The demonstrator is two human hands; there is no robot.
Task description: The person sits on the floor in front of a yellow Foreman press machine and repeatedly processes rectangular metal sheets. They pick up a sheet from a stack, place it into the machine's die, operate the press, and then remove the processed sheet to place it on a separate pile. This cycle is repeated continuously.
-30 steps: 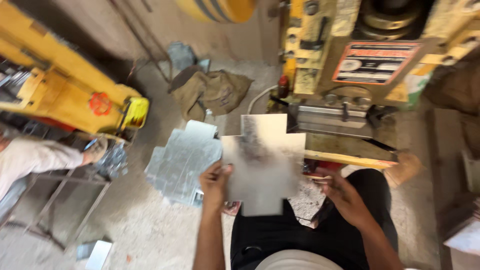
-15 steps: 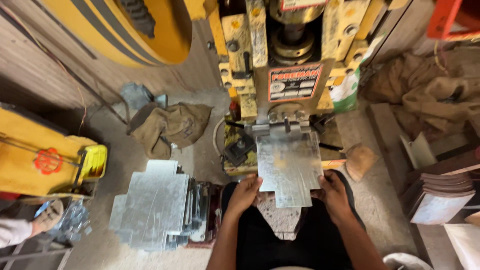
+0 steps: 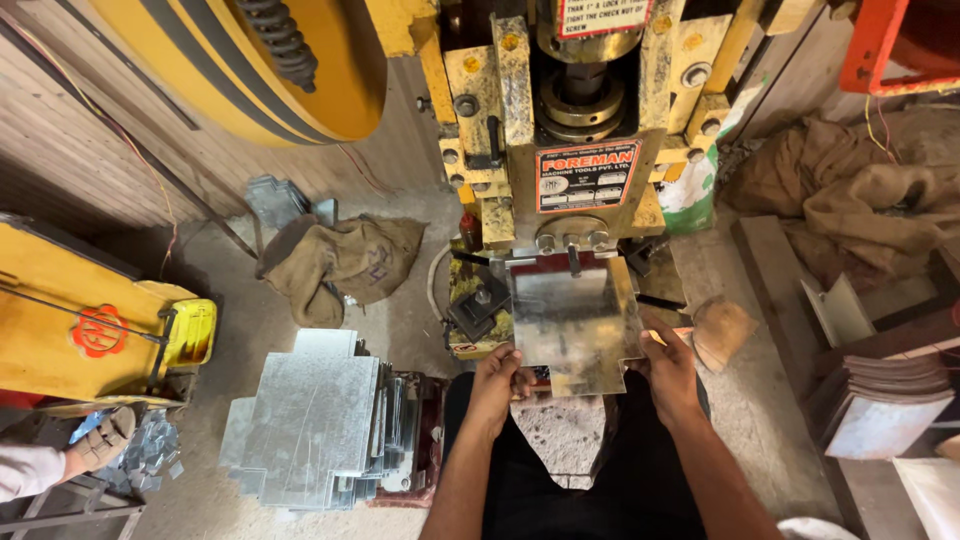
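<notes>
I hold a shiny flat metal sheet (image 3: 575, 325) with notched corners level in front of me. My left hand (image 3: 497, 385) grips its near left edge and my right hand (image 3: 667, 365) grips its near right edge. The sheet's far edge lies under the head of a yellow press machine (image 3: 570, 130), on the machine's bed. A stack of similar cut metal sheets (image 3: 320, 425) lies on the floor to my left, near my left knee.
A brown sack (image 3: 345, 265) lies on the floor left of the press, more sacking (image 3: 860, 200) at the right. A large yellow flywheel (image 3: 280, 60) is upper left. Another person's sandalled foot (image 3: 100, 440) shows at far left. Stacked metal pieces (image 3: 880, 400) sit at right.
The view swung from the sheet stack to the press. The sheet, first held up over my lap, now lies pushed forward onto the press bed, both hands on its near edge.
</notes>
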